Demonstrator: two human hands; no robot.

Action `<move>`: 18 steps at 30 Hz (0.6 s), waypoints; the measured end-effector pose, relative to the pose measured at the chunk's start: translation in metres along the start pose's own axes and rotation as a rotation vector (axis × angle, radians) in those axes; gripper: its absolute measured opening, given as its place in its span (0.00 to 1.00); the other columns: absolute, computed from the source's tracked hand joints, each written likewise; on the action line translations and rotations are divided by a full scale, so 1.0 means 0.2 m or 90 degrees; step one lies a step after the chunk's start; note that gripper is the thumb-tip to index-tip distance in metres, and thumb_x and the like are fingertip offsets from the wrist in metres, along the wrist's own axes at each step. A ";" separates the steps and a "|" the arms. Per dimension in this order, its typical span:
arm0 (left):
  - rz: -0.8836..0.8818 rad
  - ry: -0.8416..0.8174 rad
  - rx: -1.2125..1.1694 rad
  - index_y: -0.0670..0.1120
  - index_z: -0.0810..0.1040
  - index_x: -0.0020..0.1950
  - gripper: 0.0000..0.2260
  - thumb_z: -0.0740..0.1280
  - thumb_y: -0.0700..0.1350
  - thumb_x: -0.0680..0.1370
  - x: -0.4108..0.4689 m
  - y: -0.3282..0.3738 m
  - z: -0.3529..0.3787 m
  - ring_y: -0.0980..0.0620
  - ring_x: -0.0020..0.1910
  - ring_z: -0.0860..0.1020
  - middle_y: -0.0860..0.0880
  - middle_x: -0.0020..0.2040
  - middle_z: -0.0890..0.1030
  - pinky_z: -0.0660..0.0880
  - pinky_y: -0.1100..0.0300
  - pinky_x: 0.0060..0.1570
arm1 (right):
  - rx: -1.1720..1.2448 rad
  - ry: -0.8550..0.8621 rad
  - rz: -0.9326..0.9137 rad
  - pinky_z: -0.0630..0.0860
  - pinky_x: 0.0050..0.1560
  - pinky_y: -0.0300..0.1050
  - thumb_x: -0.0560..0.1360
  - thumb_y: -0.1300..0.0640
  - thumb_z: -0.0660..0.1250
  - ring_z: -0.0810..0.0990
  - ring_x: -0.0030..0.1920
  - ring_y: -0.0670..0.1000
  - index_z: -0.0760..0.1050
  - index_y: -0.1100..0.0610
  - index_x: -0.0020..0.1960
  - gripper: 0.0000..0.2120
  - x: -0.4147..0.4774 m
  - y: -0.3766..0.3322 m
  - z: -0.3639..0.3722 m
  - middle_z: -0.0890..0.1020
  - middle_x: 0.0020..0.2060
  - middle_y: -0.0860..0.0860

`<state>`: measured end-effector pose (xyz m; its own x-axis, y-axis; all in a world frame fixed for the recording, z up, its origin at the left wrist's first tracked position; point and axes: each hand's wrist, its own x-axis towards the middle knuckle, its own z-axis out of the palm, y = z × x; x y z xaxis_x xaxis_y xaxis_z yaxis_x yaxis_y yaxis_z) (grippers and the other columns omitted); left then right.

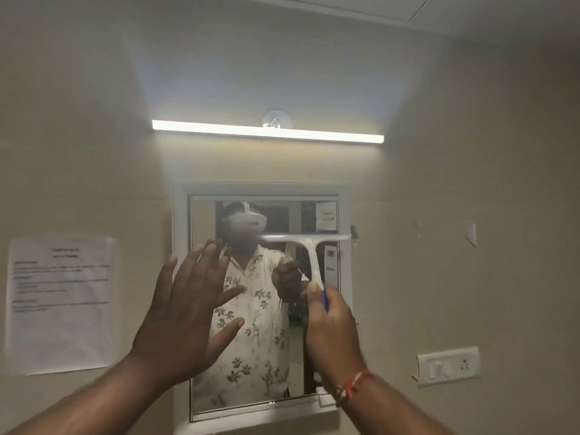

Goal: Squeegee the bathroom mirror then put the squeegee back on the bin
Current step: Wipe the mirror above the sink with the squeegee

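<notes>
Against the mirror point(295, 356), right hand point(332, 328) fingers grasp the squeegee point(309, 246) handle, blade seemingly touching glass; left hand point(185, 312) spread, released.

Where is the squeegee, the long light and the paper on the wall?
squeegee point(314, 265): head view, on its white handle, just above the right hand.
long light point(266, 132): head view, on the middle of the glowing bar above the mirror.
paper point(59, 304): head view, on the middle of the sheet.

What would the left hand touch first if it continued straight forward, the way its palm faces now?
Most likely the mirror glass near its left frame edge; the left hand is open, and depth is unclear.
</notes>
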<state>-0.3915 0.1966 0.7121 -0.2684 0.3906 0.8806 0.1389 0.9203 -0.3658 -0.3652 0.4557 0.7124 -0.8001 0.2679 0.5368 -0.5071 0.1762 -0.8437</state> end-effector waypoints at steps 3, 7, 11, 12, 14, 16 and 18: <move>0.005 0.005 0.009 0.40 0.58 0.92 0.47 0.63 0.69 0.84 0.06 0.01 -0.01 0.35 0.94 0.54 0.39 0.95 0.52 0.59 0.25 0.87 | -0.008 -0.014 -0.008 0.76 0.44 0.40 0.88 0.40 0.57 0.81 0.47 0.41 0.79 0.46 0.58 0.15 0.14 -0.14 0.00 0.83 0.46 0.42; 0.005 0.015 0.024 0.39 0.59 0.92 0.46 0.63 0.70 0.84 0.11 0.04 -0.03 0.34 0.94 0.54 0.38 0.94 0.52 0.58 0.25 0.88 | -0.026 -0.010 -0.030 0.80 0.43 0.45 0.88 0.41 0.57 0.83 0.45 0.50 0.78 0.48 0.54 0.16 0.28 -0.26 0.00 0.84 0.47 0.51; 0.002 0.013 0.021 0.40 0.59 0.92 0.47 0.65 0.70 0.84 0.12 0.05 -0.05 0.35 0.94 0.53 0.39 0.95 0.52 0.57 0.25 0.88 | -0.041 -0.005 -0.038 0.77 0.40 0.43 0.88 0.41 0.58 0.83 0.44 0.50 0.79 0.51 0.56 0.17 0.38 -0.29 0.00 0.85 0.47 0.52; 0.002 0.013 0.020 0.40 0.59 0.92 0.47 0.66 0.70 0.83 0.12 0.05 -0.05 0.35 0.94 0.53 0.39 0.95 0.52 0.56 0.25 0.88 | -0.038 -0.002 -0.035 0.81 0.43 0.45 0.88 0.41 0.58 0.83 0.46 0.50 0.79 0.51 0.56 0.17 0.39 -0.29 0.00 0.85 0.48 0.52; 0.002 0.015 0.021 0.41 0.59 0.93 0.47 0.66 0.70 0.83 0.13 0.06 -0.06 0.36 0.94 0.53 0.40 0.95 0.52 0.56 0.26 0.89 | -0.029 0.000 -0.032 0.82 0.46 0.46 0.88 0.41 0.58 0.83 0.47 0.49 0.79 0.51 0.55 0.17 0.42 -0.30 0.00 0.84 0.48 0.51; 0.001 0.019 0.022 0.41 0.59 0.93 0.47 0.65 0.70 0.83 0.13 0.06 -0.07 0.37 0.94 0.53 0.40 0.95 0.52 0.55 0.27 0.89 | -0.028 0.000 -0.036 0.78 0.42 0.41 0.89 0.42 0.58 0.81 0.45 0.46 0.78 0.51 0.55 0.16 0.43 -0.30 0.01 0.83 0.47 0.50; 0.000 0.021 0.024 0.41 0.59 0.93 0.47 0.65 0.70 0.83 0.14 0.06 -0.07 0.37 0.94 0.53 0.40 0.95 0.52 0.55 0.27 0.89 | -0.026 0.001 -0.037 0.72 0.38 0.37 0.89 0.42 0.58 0.77 0.41 0.43 0.75 0.50 0.53 0.14 0.43 -0.31 0.01 0.80 0.44 0.46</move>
<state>-0.3837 0.2185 0.7355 -0.2374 0.3909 0.8893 0.1024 0.9204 -0.3772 -0.4025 0.4666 0.8104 -0.7692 0.2581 0.5846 -0.5390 0.2294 -0.8105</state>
